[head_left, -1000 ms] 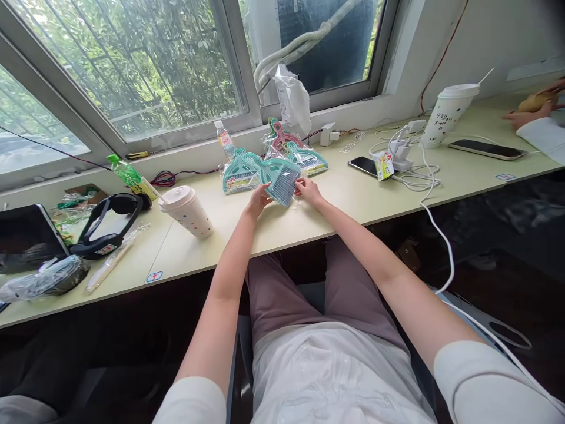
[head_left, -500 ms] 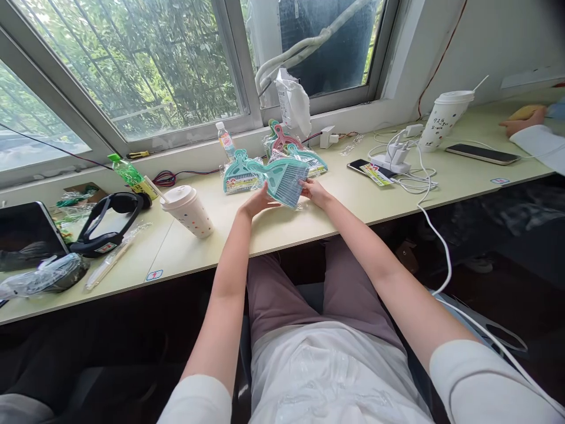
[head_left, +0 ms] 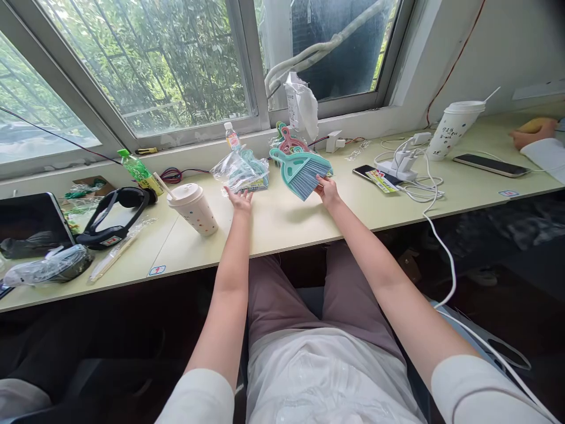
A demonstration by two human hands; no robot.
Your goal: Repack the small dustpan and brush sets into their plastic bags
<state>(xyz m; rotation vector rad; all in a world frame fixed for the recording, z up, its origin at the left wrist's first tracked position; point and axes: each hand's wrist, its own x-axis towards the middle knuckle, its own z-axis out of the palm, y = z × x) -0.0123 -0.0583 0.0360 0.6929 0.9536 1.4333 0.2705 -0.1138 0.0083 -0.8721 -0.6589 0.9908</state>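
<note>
My right hand (head_left: 327, 191) grips a teal dustpan-and-brush set (head_left: 304, 171) by its wide edge, tilted above the table. Grey-blue bristles show, and the handle points left. My left hand (head_left: 239, 199) is open, palm up with fingers spread, beside a crumpled clear plastic bag (head_left: 227, 168). The bag lies over another teal dustpan set (head_left: 249, 171); whether my fingertips touch the bag I cannot tell. Behind the held set, more sets (head_left: 291, 140) in pink and green are piled, partly hidden.
Left of my hands stands a paper cup (head_left: 193, 209) with a straw, near a green-capped bottle (head_left: 139, 171) and black headset (head_left: 112, 218). To the right lie a phone (head_left: 368, 173), a power strip (head_left: 399, 168) with tangled cables, and a tall cup (head_left: 454, 129). Another person's hand (head_left: 532, 134) is far right.
My left hand has let go of the dustpan set and moved left. Clear plastic now covers the set there. My right hand has moved the held set slightly right and up.
</note>
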